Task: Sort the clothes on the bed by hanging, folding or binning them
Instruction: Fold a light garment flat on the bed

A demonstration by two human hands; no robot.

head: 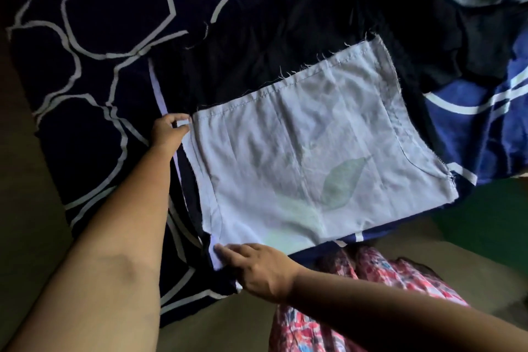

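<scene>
Two grips on pale cloth (pixel 314 157): left hand (pixel 171 131) clamped on corner, right hand (pixel 258 270) flat

Dim, soft, wide-angle edge distortion

The pale cloth (pixel 300 151) is thin, matt woven fabric (frayed threads along its stitched edges), lying creased on the bed's (pixel 100 37) soft matt patterned cover.

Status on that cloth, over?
Left hand pinches far corner of pale cloth. Right hand flat on near corner. Cloth spread on bed. Black garment borders far edge.
</scene>
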